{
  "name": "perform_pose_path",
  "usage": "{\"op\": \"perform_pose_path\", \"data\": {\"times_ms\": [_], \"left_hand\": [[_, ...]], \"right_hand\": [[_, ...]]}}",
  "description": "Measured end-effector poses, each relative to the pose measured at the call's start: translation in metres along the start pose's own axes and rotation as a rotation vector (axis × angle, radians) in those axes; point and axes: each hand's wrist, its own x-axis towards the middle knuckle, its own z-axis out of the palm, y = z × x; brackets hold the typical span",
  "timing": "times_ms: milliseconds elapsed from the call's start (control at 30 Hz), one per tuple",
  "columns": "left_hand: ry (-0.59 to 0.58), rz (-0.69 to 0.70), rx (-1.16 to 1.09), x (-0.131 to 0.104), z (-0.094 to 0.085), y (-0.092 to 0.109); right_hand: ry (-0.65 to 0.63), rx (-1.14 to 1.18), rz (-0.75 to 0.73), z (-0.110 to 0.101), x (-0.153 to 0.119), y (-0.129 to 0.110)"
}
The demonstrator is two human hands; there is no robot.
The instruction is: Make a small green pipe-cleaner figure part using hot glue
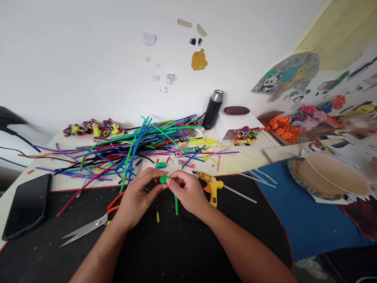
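Between my two hands is a small green coil (164,179) of pipe cleaner, its loose green end (176,205) hanging down below my right fingers. My left hand (141,194) pinches the coil from the left, thumb and forefinger on its edge. My right hand (188,192) is closed on its right side, where the strand leaves it. Just beyond my hands lies another green coiled piece (161,165). A yellow glue gun (213,188) rests beside my right hand. Scissors with red handles (97,223) lie open, partly under my left hand and wrist.
Many coloured pipe cleaners (138,141) are heaped behind my hands. A black phone (28,206) lies at the left. A dark flask (213,110) and white box (238,122) stand at the back. Beige round plates (338,173) are at the right, near orange flowers (282,127).
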Motion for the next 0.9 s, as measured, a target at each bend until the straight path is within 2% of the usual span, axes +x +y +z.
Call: {"op": "perform_pose_path", "data": {"times_ms": [133, 267, 433, 600, 700, 900], "left_hand": [[-0.013, 0.051, 0.032, 0.000, 0.000, -0.001], [-0.006, 0.039, 0.026, 0.000, 0.001, -0.002], [0.021, -0.140, -0.142, 0.000, -0.003, -0.004], [-0.057, -0.344, -0.295, 0.002, -0.009, -0.006], [-0.073, -0.398, -0.304, 0.003, -0.012, -0.009], [-0.132, -0.421, -0.366, 0.004, -0.015, -0.008]], "right_hand": [[-0.006, 0.033, 0.006, 0.000, 0.000, 0.001], [-0.010, 0.044, 0.003, 0.000, 0.000, 0.001], [0.000, 0.012, -0.007, -0.001, -0.001, 0.002], [0.013, -0.055, -0.037, -0.003, -0.001, 0.002], [0.003, -0.108, -0.068, -0.003, -0.001, -0.001], [-0.026, -0.167, -0.081, -0.002, -0.004, -0.008]]}}
